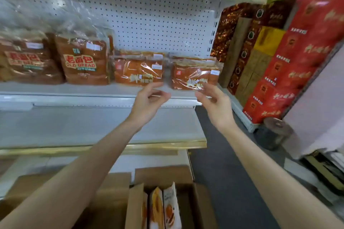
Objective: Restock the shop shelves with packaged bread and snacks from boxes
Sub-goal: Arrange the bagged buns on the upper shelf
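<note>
Left hand (150,98) and right hand (214,100), loosely curled and gripping nothing, hover at 2 clear-wrapped orange bread packs (138,74) on the white metal shelf (74,89): nudge them flush, labels forward (right fingertips seem touching).

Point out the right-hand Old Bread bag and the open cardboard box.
right-hand Old Bread bag (81,61): head view, on its printed label.
open cardboard box (203,210): head view, on its right flap.
</note>
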A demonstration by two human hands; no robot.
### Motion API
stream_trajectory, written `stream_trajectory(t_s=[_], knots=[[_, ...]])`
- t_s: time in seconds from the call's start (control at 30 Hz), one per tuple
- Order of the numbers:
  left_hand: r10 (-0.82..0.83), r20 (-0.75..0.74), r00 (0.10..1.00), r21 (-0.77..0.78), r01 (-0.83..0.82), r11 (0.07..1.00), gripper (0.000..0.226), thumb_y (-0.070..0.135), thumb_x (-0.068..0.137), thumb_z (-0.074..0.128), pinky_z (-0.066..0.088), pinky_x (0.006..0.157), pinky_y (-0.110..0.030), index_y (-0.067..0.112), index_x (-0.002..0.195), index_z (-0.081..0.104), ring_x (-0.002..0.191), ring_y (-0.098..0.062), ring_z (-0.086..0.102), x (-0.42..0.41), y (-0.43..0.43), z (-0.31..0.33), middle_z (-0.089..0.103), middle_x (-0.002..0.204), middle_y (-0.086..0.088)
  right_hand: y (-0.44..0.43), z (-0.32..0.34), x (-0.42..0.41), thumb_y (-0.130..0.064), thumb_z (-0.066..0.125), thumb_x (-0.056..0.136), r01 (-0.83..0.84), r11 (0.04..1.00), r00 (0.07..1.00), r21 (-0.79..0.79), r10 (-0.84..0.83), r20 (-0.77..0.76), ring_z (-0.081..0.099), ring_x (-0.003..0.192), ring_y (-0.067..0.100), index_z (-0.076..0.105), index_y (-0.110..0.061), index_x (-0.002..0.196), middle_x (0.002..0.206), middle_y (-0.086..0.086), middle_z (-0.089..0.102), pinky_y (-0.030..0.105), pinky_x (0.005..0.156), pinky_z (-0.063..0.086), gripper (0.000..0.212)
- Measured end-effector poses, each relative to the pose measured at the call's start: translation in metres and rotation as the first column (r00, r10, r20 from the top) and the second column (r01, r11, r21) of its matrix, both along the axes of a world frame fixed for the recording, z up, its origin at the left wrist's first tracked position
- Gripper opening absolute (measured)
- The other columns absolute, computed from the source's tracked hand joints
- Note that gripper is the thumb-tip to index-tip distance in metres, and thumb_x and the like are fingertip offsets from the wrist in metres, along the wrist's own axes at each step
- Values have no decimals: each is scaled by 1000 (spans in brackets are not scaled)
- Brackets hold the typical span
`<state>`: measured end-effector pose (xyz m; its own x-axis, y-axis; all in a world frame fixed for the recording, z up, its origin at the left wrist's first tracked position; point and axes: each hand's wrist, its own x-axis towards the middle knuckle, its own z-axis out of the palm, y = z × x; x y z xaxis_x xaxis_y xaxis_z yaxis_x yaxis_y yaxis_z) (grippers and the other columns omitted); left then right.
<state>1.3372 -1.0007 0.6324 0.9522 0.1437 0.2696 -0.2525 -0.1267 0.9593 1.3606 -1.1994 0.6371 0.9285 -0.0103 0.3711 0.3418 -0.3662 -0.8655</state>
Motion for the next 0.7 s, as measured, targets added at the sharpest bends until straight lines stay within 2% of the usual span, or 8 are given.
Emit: stream_trajectory(t_s=[0.07,0.17,0.3,0.37,0.47,0.53,0.63,0.7], knots=[[1,-87,996,2,-1,1000,35,8,87,69,49,73,-17,11,120,58,68,2,62,-4,-11,-34,65,87,0,-9,-35,-3,-30,65,91,-19,999,996,-42,16,-85,64,93,4,57,-19,129,109,-3,68,30,91,52,40],[1,-178,984,16,2,1000,34,16,86,70,50,81,-26,19,118,59,80,-10,64,-5,-20,-78,67,92,1,-16,-82,-1,-30,63,92,-34,998,986,-53,25,-166,65,96,11,57,-19,129,111,-2,68,33,91,53,39],[-1,-306,952,36,13,999,33,24,86,71,52,82,-30,25,116,57,90,-14,65,2,-24,-148,68,98,0,-18,-156,8,-30,64,92,-19,999,953,-37,7,-302,66,99,17,56,-19,130,113,1,68,35,93,53,40],[3,-366,931,34,10,999,34,26,87,70,52,81,-27,25,118,58,93,-14,64,7,-24,-184,68,97,4,-17,-191,13,-30,65,91,-3,999,929,-40,-12,-371,66,102,15,57,-17,130,112,1,69,38,96,52,42],[4,-443,896,79,35,996,37,30,90,65,46,75,-15,26,125,55,95,-5,62,13,-20,-233,67,101,9,-13,-241,20,-28,65,91,7,999,893,-47,-27,-449,66,103,11,57,-15,131,112,0,69,37,97,52,43],[-5,-481,877,94,58,994,41,31,90,65,44,79,-13,23,129,54,98,0,61,18,-15,-273,66,106,11,-10,-281,26,-27,65,91,12,999,864,-47,-34,-503,65,103,10,56,-14,131,113,1,69,35,97,52,43],[7,-560,828,123,75,990,46,34,89,66,48,82,-17,19,130,54,99,-3,63,22,-12,-343,68,108,7,-7,-349,28,-28,65,91,5,998,805,-59,-39,-593,65,102,9,55,-15,132,113,0,69,29,95,51,44],[-1,-610,793,109,85,990,47,33,89,66,51,77,-14,16,131,53,99,-7,65,19,-11,-374,69,110,2,-7,-379,25,-28,64,92,10,998,779,-64,-48,-625,65,97,3,55,-16,132,113,-1,68,19,89,51,43]])
